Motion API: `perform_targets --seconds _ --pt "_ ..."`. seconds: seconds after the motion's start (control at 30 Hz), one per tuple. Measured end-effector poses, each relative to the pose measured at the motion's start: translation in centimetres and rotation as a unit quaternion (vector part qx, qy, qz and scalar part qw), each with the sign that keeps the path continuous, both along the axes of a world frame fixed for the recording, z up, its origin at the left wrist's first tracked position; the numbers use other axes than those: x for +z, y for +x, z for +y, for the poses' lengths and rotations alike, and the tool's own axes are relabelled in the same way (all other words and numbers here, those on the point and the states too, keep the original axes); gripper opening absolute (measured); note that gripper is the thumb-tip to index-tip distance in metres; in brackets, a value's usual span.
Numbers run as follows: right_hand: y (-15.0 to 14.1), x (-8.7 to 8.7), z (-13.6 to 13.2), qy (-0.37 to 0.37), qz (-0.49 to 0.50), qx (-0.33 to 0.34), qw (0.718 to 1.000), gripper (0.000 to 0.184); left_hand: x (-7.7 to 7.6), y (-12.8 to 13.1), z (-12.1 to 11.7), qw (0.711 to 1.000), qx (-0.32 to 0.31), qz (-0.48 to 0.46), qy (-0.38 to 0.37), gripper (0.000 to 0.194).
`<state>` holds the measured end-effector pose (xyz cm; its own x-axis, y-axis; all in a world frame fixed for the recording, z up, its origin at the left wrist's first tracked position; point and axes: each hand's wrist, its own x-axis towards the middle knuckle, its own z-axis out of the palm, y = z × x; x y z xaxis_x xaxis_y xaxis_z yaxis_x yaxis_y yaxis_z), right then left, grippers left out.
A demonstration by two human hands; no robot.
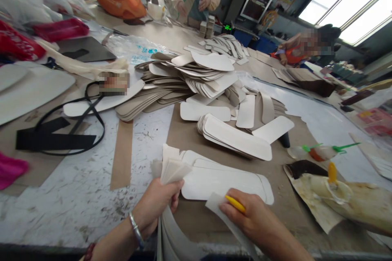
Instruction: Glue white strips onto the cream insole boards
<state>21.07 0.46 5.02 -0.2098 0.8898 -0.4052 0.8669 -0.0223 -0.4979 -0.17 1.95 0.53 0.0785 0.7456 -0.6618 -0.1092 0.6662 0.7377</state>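
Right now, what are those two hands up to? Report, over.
Left hand: gripping pale strips. Right hand: holding yellow tool and single strip. White pieces close ahead, just beyond both.

- The white tabletop [85, 202] is scuffed with dark marks.
- A brown sheet [196, 222] lies on its near middle, under white panels [235, 136].
- A brown strip [121, 163] lies left of that sheet.
- A black strap [55, 142] rests farther left, partly over a tan sheet [32, 177].
- Clear plastic [134, 47] lies farther back.
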Motion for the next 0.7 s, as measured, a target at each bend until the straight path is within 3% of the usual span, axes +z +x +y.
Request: perform_targets --seconds 0.13,0.27,0.7 --pt "-4.0 -0.3 4.5 -0.061 0.045 0.052 0.996 0.023 -0.1 0.0 0.2 1.000 0.008 -0.008 -0.017 0.034" --pt "-4.9 -1.2 6.6 -0.072 0.039 0.064 0.995 0.025 -0.1 -0.1 0.3 0.999 0.015 -0.033 -0.037 0.034" --pt "-5.3 -2.1 7.3 -0.028 -0.066 0.135 0.988 0.019 -0.4 -0.5 0.5 0.993 0.039 -0.082 -0.070 0.030"
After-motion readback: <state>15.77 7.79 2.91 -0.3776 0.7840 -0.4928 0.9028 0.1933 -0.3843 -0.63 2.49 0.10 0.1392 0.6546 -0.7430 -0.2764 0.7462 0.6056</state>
